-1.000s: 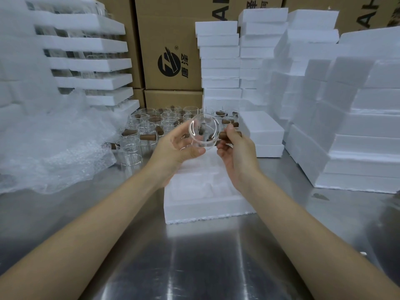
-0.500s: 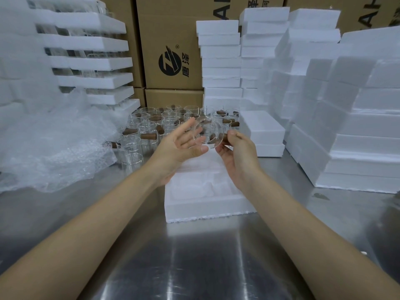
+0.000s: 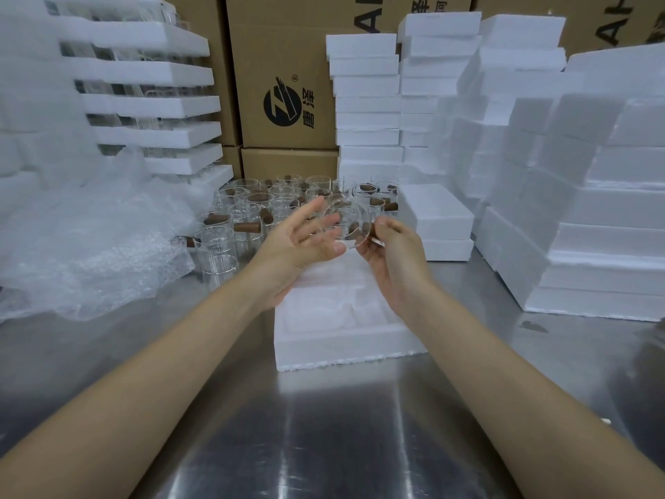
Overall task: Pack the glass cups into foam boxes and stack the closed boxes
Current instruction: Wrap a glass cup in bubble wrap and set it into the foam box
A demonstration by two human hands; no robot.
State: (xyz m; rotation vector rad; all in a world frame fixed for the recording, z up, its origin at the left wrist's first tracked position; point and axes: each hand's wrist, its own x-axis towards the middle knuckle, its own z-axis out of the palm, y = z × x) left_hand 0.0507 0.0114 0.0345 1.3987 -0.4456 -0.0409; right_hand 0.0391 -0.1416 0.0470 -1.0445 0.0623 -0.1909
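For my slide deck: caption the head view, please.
Right hand holds a glass cup over an open foam box, left hand open alongside.

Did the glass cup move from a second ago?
Yes, the glass cup shifted a little right, nearer the short foam stack.

Both forearms extended fwd, converging at centre; L hand (image 3: 306,239) palm open, fingers straight, slightly blurred; R hand (image 3: 394,252) fingers curled, pinching glass cup (image 3: 347,221) at its right side.
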